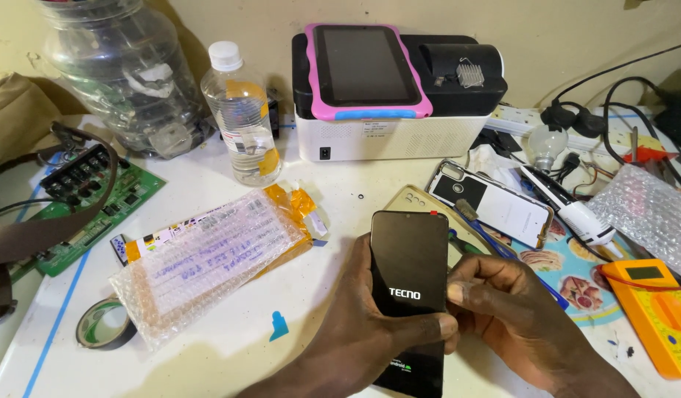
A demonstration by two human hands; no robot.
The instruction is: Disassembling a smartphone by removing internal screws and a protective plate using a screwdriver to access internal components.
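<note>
A black smartphone (409, 258) with a lit boot screen stands upright over the white table, low in the middle of the view. My left hand (355, 332) wraps its left edge, the thumb lying across the lower screen. My right hand (514, 313) grips the phone's right edge with curled fingers. Just behind the phone lies a gold phone back cover (414, 199), partly hidden.
A bubble-wrapped package (208, 258) lies left of the phone, with a tape roll (101, 324) and green circuit board (97, 203) further left. A clear bottle (241, 118), a pink-cased tablet (366, 70) on a white box, another phone back (495, 203), and a yellow multimeter (657, 309) surround it.
</note>
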